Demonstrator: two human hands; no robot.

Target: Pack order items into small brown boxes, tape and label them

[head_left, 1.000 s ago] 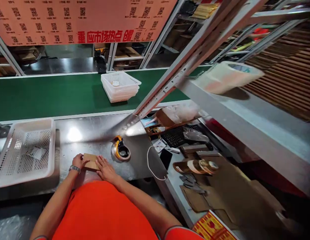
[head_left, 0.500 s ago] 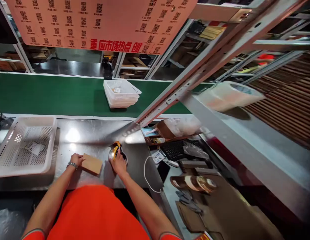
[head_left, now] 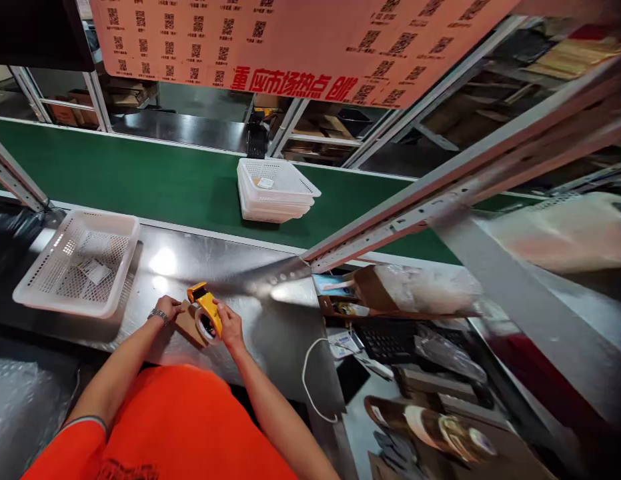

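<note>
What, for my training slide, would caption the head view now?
Left hand holding a box, right hand holding a tape dispenser over it, above a metal bench.

At 8 o'clock, one yellow tape dispenser (head_left: 209,307), one cardboard piece (head_left: 187,323), one wristwatch (head_left: 159,316); at 9, one white basket (head_left: 65,305) on one tabletop (head_left: 263,347); at 11, one basket stack (head_left: 275,206), too tightly nested to count surely, on one green belt (head_left: 165,177); at 12, one pink board (head_left: 310,43); at 5, one keyboard (head_left: 383,342); at 6, one white cable (head_left: 304,375)
</note>
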